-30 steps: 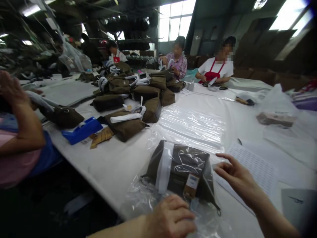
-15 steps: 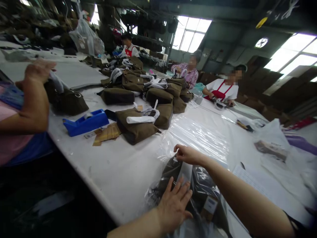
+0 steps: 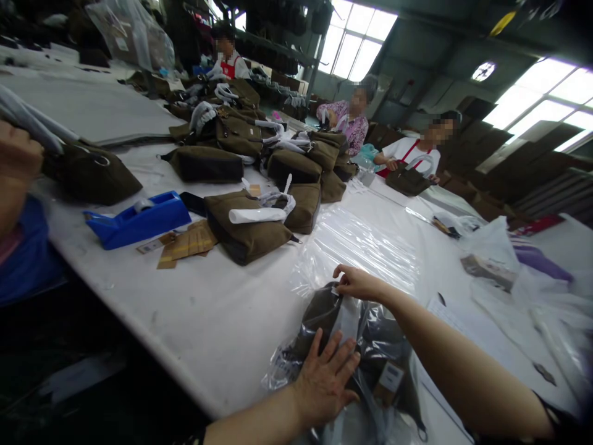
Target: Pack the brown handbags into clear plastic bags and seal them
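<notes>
A dark olive bag (image 3: 319, 312) in a clear plastic bag lies on the white table in front of me, a tan tag (image 3: 389, 378) with a white label showing on it. My left hand (image 3: 327, 374) rests flat on the plastic, fingers spread. Farther off, my right hand (image 3: 356, 283) is at the bag's top edge, its fingers curled together at a small white piece; what they hold is too small to make out. Just beyond lie clear plastic sleeves (image 3: 365, 244).
A blue tape dispenser (image 3: 139, 219), brown cardboard tags (image 3: 188, 244) and a pile of olive bags (image 3: 250, 228) are on the table (image 3: 185, 321). A person's hand (image 3: 18, 167) is at far left. Three people work behind. Plastic bags (image 3: 495, 253) lie right.
The view has shifted slightly. My hands stay at the wrapped bag. The person at left has lowered a hand beside the white handles. The person at back right now has an olive bag raised.
</notes>
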Available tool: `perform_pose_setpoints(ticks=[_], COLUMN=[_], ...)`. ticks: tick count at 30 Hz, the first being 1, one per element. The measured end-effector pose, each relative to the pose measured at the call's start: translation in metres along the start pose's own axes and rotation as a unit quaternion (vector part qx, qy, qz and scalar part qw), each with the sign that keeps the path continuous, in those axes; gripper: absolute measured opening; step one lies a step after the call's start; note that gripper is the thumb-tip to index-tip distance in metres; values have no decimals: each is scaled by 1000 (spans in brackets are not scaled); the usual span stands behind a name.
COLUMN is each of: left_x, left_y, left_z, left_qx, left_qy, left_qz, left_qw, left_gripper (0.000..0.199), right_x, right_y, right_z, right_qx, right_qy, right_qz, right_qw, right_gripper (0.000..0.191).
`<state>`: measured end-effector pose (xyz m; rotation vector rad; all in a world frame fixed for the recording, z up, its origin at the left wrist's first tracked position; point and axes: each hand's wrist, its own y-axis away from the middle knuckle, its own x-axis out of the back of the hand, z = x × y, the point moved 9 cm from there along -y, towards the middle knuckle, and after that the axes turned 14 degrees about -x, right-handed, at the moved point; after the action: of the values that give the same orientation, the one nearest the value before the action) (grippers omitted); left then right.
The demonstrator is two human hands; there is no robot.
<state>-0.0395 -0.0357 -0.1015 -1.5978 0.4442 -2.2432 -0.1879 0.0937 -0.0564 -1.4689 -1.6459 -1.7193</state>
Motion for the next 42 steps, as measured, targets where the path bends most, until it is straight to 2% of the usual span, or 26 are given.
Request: perform_pose_setpoints(ticks=[5, 7, 9, 12, 14, 16, 18, 20, 22, 24, 26, 28, 30, 32, 34, 36, 37, 38, 39, 41, 42], left_x=[-5, -4, 5, 35, 50, 47, 25, 2, -10, -11, -8, 0, 13, 28, 46, 69, 82, 94, 103, 114, 117], left_y=[-3, -6, -4, 28, 74, 136, 196, 228, 234, 229, 222, 214, 206, 199, 195, 194, 194, 193, 190, 176, 166], left_z=[0, 0, -1, -10, -25, -42, -48, -40, -33, -29, -28, -26, -25, -25, -29, -41, -48, -55, -62, -71, -74], left_qx=[3, 1, 2, 66, 175, 334, 477, 535, 527, 513, 506, 493, 476, 462, 452, 430, 410, 385, 358, 309, 286], left_qy=[8, 20, 31, 30, 42, 105, 215, 336, 422, 463, 479, 489, 481, 466, 469, 495, 512, 528, 545, 579, 592], left_qz=[-5, -4, 6, 61, 100, 105, 86, 77, 94, 112, 120, 129, 144, 157, 197, 306, 370, 424, 459, 468, 456], left_qw=[1000, 1000, 999, 996, 979, 931, 848, 771, 731, 714, 707, 708, 722, 738, 732, 690, 658, 627, 604, 592, 599], left_gripper=[62, 61, 62, 68, 70, 73, 74, 70, 64, 57, 46, 39, 36, 34, 32, 35, 39, 44, 49, 58, 63], right_x=[-4, -1, 8, 27, 30, 6, -44, -101, -151, -186, -204, -211, -212, -202, -171, -107, -57, -12, 29, 99, 129], right_y=[-6, -9, -8, 10, 32, 56, 83, 100, 101, 94, 84, 77, 75, 79, 88, 100, 106, 117, 131, 167, 189], right_z=[-6, -3, 4, 9, -6, -41, -84, -121, -145, -156, -158, -157, -154, -155, -156, -152, -142, -123, -101, -47, -11], right_qx=[-28, -56, -84, -99, -30, 121, 293, 406, 452, 460, 444, 413, 382, 380, 388, 378, 357, 334, 313, 272, 238], right_qy=[68, 99, 122, 130, 112, 90, 89, 119, 177, 241, 280, 283, 268, 240, 192, 65, -64, -138, -184, -272, -344], right_qz=[39, 75, 114, 170, 201, 171, 76, -30, -118, -192, -245, -276, -290, -272, -225, -133, -59, 7, 66, 193, 287], right_qw=[997, 991, 982, 972, 973, 974, 949, 905, 867, 833, 815, 821, 836, 851, 873, 914, 930, 932, 929, 903, 862], right_gripper=[28, 38, 53, 68, 67, 66, 68, 73, 77, 77, 66, 40, 15, 9, 12, 19, 24, 29, 37, 47, 46])
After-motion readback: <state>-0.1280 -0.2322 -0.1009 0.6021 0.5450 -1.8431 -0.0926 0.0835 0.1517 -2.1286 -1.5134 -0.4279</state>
